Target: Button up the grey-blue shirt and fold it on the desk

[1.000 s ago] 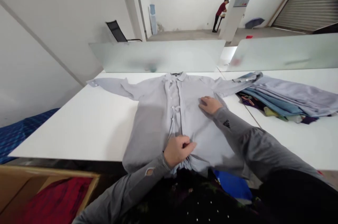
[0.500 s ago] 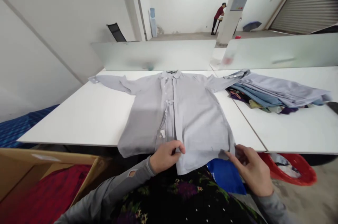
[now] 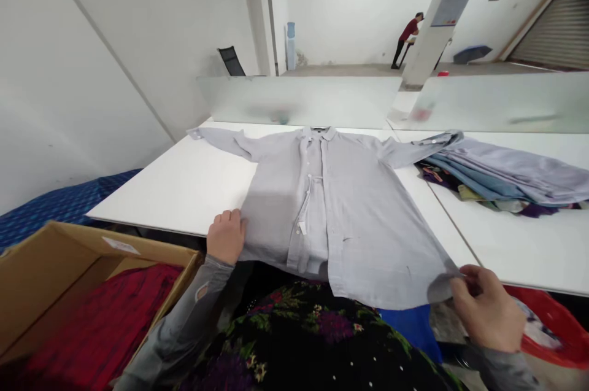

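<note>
A pale grey button-up shirt (image 3: 350,207) lies front-up on the white table (image 3: 184,185), sleeves spread to both sides, its hem hanging over the near edge. My left hand (image 3: 225,236) grips the hem's left corner at the table's edge. My right hand (image 3: 485,308) pinches the hem's right corner, held out past the table edge. Both of my sleeves are grey.
A stack of folded clothes (image 3: 506,176) lies on the table at the right. A cardboard box (image 3: 50,274) with red cloth stands at the lower left, a red basket (image 3: 552,323) at the lower right. Frosted dividers (image 3: 299,99) line the back. A person (image 3: 407,38) stands far off.
My left hand moved from the hem's middle to its left corner. My right hand left the shirt's chest and took the hem's right corner, drawing it outward. The view shifted.
</note>
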{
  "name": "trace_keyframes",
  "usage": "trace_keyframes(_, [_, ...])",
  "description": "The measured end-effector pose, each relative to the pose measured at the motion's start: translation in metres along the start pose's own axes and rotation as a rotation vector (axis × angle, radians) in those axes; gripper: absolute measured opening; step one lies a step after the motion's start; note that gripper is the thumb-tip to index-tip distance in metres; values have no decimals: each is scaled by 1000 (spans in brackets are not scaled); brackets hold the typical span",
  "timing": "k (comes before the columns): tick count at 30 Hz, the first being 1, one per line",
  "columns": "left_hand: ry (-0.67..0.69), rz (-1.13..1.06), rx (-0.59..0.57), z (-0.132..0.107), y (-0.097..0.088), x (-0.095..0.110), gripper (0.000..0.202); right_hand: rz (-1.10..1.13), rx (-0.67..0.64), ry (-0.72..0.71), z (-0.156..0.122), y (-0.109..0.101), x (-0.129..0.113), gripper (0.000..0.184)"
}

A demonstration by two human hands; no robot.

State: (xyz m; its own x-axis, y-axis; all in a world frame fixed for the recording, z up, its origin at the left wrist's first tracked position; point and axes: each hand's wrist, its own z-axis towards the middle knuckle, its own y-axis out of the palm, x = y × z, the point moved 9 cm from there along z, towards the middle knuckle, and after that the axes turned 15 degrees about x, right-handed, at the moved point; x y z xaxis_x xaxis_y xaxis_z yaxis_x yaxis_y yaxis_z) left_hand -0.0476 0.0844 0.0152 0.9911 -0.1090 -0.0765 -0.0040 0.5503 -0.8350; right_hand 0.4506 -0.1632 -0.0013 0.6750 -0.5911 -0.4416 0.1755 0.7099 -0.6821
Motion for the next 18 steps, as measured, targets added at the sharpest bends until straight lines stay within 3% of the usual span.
trace_keyframes(2, [21,41,-37,1,12,-13,28,-19,-41,3,1,5,3,26])
trace_keyframes(4, [2,60,-20,3,12,-23,26,-36,-62,-9,1,9,1,21])
trace_keyframes(7, [-29,18,135,-1,-10,-23,18,-126,-107,-142,-1,10,-13,17])
trace_keyframes(10, [60,-190,291,-20,-42,9,19,-165,-3,-354,-3,-13,-50,19])
trace_keyframes(12, [192,-390,269,-39,-54,46,28,-26,35,-452,-10,-29,-84,23])
trace_keyframes(13, [258,-494,216,-48,-56,66,32,98,-42,-504,-19,-28,-104,26])
trace_keyframes(14, [319,-598,138,-57,-55,85,33,240,-199,-572,-34,-19,-126,27])
trace_keyframes(16, [412,-776,-51,-72,-48,118,32,501,-645,-730,-82,8,-167,29])
trace_keyframes(18, [456,-866,-184,-82,-40,134,31,630,-1005,-831,-130,36,-188,33])
